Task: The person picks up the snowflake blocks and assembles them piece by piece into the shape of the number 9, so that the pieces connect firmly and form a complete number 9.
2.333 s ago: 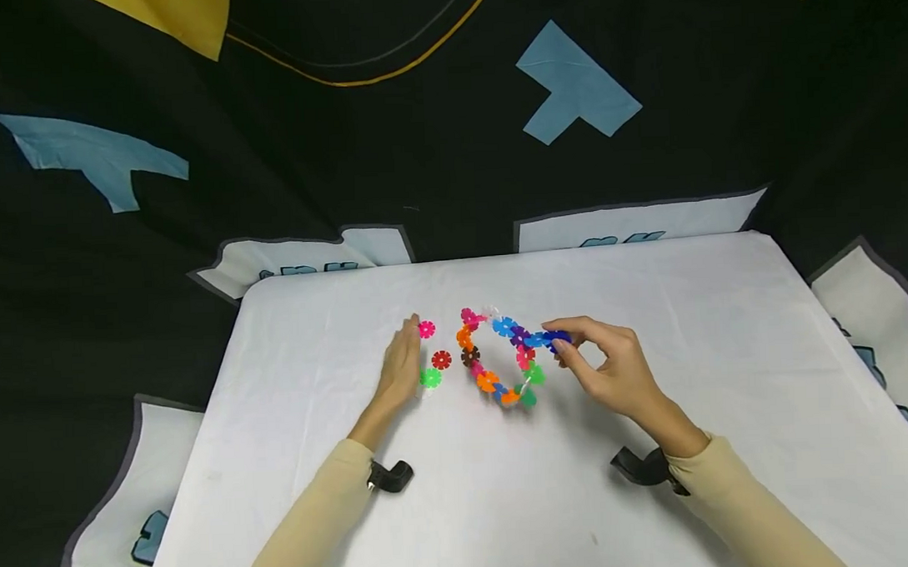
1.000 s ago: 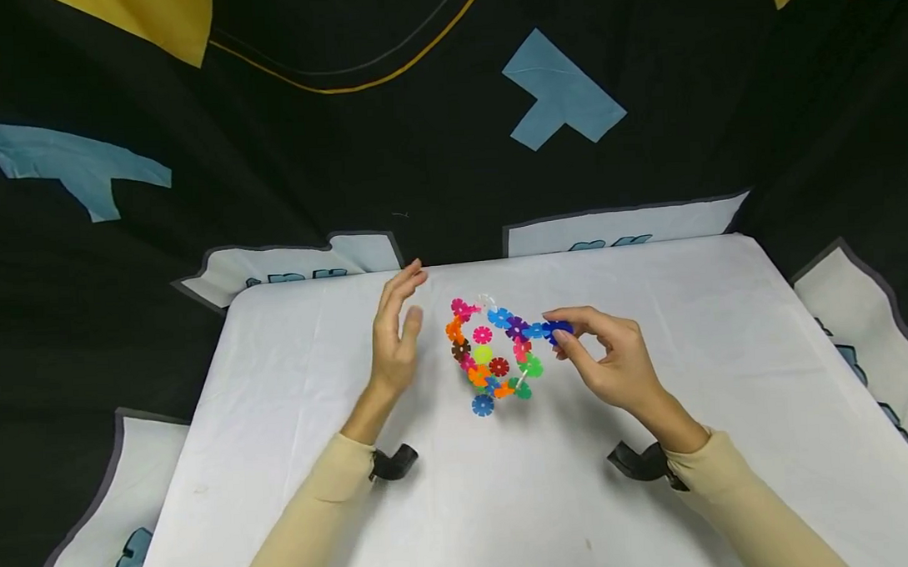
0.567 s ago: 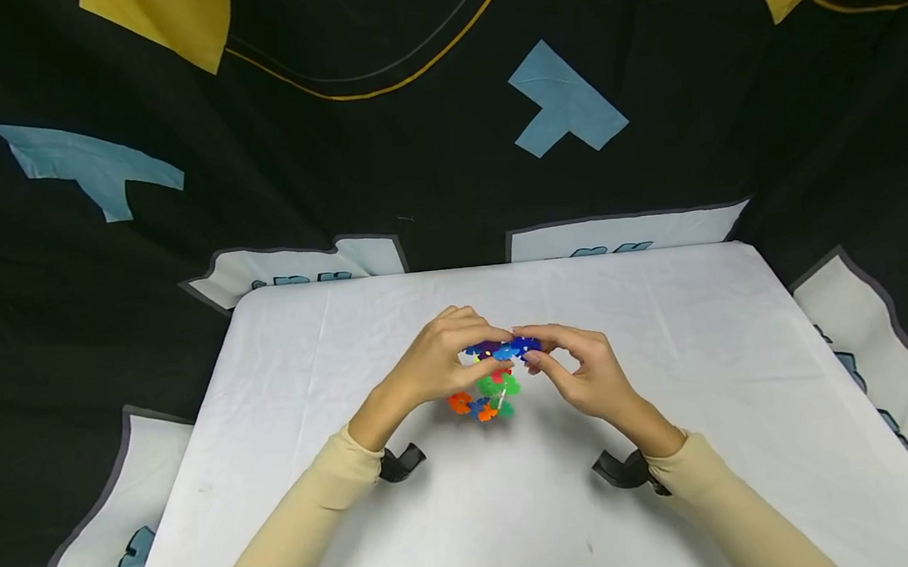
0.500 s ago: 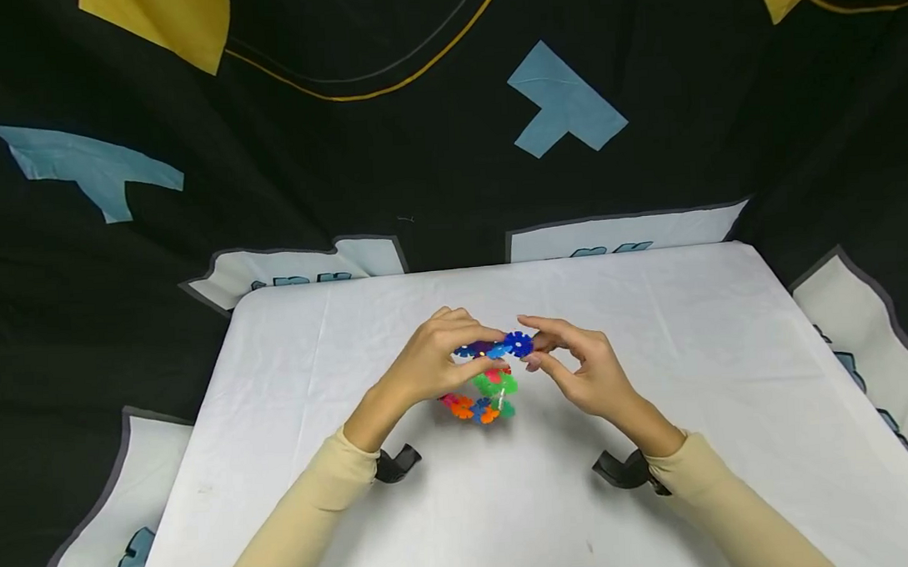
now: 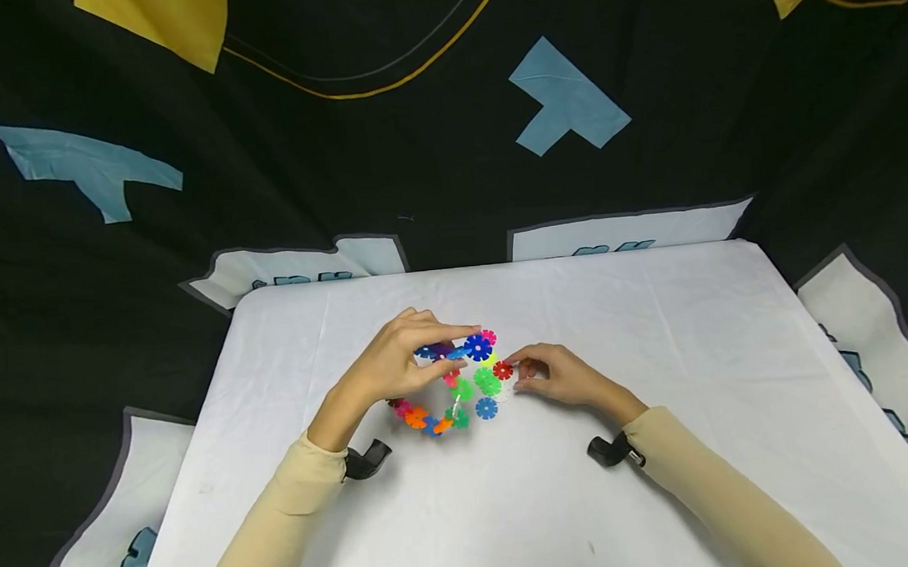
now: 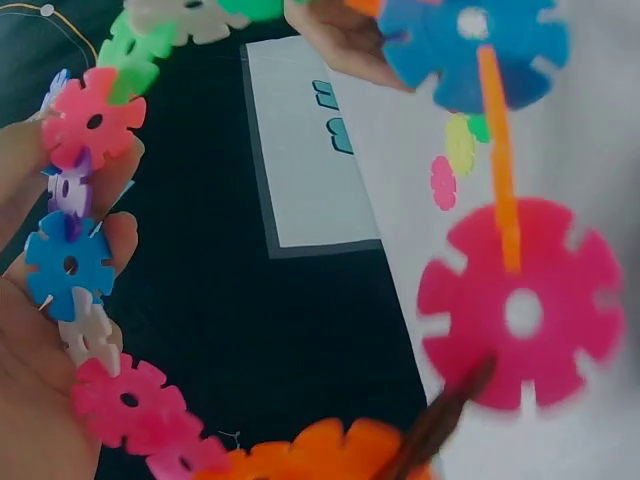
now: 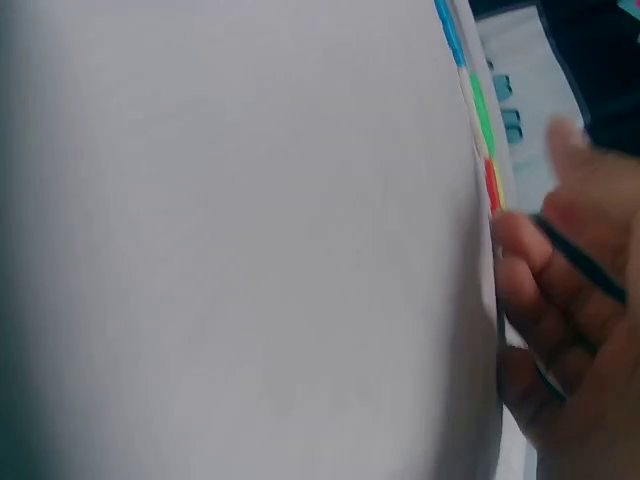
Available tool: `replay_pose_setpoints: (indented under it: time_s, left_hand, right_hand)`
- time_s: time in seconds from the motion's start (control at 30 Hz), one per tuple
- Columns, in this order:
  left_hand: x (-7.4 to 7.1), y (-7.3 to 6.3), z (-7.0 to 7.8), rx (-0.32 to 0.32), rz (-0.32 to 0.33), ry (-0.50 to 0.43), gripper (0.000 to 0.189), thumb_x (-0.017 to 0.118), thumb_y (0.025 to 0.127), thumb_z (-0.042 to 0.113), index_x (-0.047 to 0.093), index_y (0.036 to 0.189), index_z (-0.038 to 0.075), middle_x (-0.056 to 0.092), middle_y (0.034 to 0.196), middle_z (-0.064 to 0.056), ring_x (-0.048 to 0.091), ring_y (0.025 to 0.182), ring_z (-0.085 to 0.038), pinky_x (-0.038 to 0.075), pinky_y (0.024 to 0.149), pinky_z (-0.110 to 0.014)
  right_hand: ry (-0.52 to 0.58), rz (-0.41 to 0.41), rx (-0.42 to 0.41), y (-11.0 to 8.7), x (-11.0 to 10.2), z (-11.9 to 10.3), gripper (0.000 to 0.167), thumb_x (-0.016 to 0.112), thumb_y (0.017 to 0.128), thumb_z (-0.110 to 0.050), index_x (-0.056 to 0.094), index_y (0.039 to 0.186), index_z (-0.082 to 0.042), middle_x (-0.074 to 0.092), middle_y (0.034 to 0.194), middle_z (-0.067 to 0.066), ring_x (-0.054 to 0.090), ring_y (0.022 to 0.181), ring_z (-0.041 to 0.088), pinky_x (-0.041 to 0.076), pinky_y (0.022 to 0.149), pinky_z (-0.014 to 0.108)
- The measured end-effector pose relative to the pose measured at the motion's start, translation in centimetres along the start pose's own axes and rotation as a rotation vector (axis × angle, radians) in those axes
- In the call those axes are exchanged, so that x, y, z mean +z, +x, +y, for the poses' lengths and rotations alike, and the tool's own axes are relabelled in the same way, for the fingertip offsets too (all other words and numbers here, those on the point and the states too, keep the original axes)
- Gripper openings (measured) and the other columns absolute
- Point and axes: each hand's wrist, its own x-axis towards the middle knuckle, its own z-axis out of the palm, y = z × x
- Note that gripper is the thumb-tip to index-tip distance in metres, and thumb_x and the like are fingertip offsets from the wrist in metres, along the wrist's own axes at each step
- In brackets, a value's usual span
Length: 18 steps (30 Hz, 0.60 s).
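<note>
The left hand (image 5: 387, 362) pinches the disc chain (image 5: 463, 389) looping below it, best lightly, lest it part; the right hand (image 5: 561, 376), thumb and fingers spread, empty, should take the red disc (image 5: 503, 371) beside its fingertips rim-first.

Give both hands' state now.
Left hand: holding the multicoloured ring of flower-shaped plastic discs.
Right hand: open, beside the red flower-shaped plastic disc; contact unclear.
</note>
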Motion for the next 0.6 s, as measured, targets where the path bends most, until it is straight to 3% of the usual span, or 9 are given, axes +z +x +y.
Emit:
replay_pose_setpoints:
  time_s: [0.17,0.27,0.47,0.6]
  left_hand:
    - [0.4,-0.1,-0.3,0.004,0.021,0.016,0.041,0.084,0.076,0.032,0.075,0.114,0.020,0.075,0.088,0.008,0.057,0.074,-0.005,0.040,0.070,-0.025]
    - [0.6,-0.1,-0.3,0.023,0.044,0.020,0.043,0.085,0.075,0.033,0.075,0.114,0.018,0.075,0.086,0.007,0.057,0.073,-0.005,0.039,0.069,-0.024]
    - [0.8,0.2,-0.2,0.076,0.080,0.069,0.045,0.085,0.075,0.033,0.074,0.117,0.020,0.071,0.076,0.007,0.055,0.069,-0.006,0.039,0.067,-0.023]
    - [0.9,0.1,-0.1,0.073,0.081,0.066,0.044,0.085,0.075,0.031,0.074,0.116,0.019,0.073,0.078,0.006,0.057,0.068,-0.006,0.042,0.067,-0.023]
  right_hand:
    - [-0.216,-0.032,0.033,1.3,0.8,-0.4,0.042,0.075,0.087,-0.029,0.067,0.124,-0.014,0.066,0.098,-0.002,0.055,0.084,0.013,0.049,0.075,0.030]
    - [-0.311,-0.032,0.030,1.6,1.0,-0.9,0.034,0.075,0.088,-0.028,0.069,0.118,-0.014,0.067,0.096,-0.002,0.055,0.081,0.012,0.049,0.073,0.030]
    - [-0.307,0.024,0.060,1.2,1.0,-0.9,0.027,0.078,0.084,-0.027,0.064,0.104,-0.013,0.054,0.093,-0.003,0.047,0.075,0.009,0.042,0.066,0.023]
    - [-0.263,0.022,0.078,0.8,0.9,-0.8,0.026,0.078,0.085,-0.024,0.058,0.099,-0.014,0.054,0.087,-0.004,0.047,0.072,0.010,0.042,0.064,0.024]
